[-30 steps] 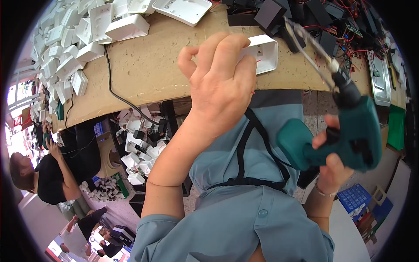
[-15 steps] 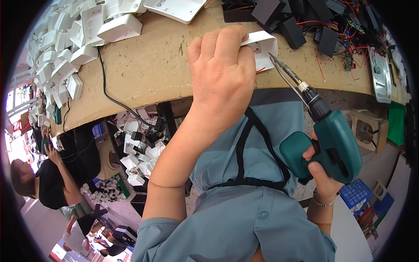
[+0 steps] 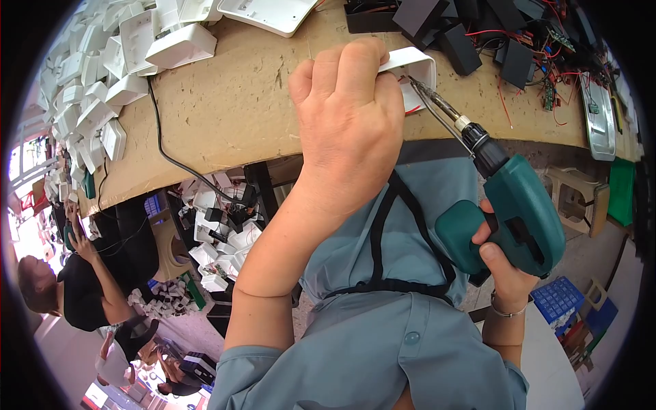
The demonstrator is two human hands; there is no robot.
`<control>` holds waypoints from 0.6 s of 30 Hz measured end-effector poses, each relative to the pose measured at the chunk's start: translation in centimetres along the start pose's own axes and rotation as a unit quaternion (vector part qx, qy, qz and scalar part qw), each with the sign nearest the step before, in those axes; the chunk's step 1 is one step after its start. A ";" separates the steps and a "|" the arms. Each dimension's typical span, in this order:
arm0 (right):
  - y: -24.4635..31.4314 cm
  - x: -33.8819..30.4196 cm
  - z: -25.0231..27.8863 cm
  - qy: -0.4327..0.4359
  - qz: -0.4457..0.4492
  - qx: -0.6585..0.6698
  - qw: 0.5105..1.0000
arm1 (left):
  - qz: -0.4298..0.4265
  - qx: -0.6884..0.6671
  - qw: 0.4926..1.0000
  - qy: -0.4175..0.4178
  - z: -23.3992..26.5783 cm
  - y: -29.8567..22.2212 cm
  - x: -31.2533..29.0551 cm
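My left hand [image 3: 348,123] is closed around a white plastic housing [image 3: 421,63] at the edge of the bench, its open side turned toward the right. A bit of red wire [image 3: 414,109] shows inside the housing; the rest of the interior is hidden behind my fingers. In my right hand [image 3: 504,270] is a green pistol-grip soldering gun [image 3: 529,208], with a finger at its trigger. Its dark metal tip [image 3: 425,91] and thin side tube reach into the housing's opening. Whether the tip touches anything inside, I cannot tell.
White housings [image 3: 89,75] are heaped at the left of the bench [image 3: 225,96]. Black boxes [image 3: 459,51] and wired circuit boards [image 3: 550,92] lie at the right, beside a metal tray [image 3: 599,126]. A black cable [image 3: 160,130] crosses the front edge. Another person [image 3: 82,287] sits at left.
The soldering gun has moved slightly left and up, so its tip sits deeper in the housing's opening. My left hand keeps its grip, almost unmoved.
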State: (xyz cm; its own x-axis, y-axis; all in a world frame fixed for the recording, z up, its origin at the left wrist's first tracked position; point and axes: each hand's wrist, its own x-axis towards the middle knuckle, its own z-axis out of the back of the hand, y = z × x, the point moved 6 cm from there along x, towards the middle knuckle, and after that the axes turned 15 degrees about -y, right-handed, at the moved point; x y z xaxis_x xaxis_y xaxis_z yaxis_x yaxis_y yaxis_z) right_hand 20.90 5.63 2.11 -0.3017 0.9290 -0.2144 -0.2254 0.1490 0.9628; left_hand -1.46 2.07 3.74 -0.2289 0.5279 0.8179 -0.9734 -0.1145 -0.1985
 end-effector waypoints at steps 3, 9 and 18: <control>0.0 0.3 -0.2 0.020 0.002 -0.004 1.000 | 0.001 -0.011 1.000 -0.007 -0.2 0.0 -0.1; 0.0 0.5 -0.4 0.041 0.043 0.003 0.998 | 0.001 -0.020 1.000 -0.019 -0.3 0.1 -0.2; 0.7 0.5 -0.6 0.030 0.034 -0.007 0.999 | 0.002 -0.021 1.000 -0.023 -0.4 0.1 -0.2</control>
State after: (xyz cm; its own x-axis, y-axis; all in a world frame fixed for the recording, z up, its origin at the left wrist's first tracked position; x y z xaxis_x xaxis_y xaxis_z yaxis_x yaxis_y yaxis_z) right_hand 20.05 6.04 2.59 -0.3712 0.9151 -0.1575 -0.2146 0.0805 0.9734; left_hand -1.52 2.32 3.34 -0.2342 0.4884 0.8406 -0.9713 -0.0803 -0.2239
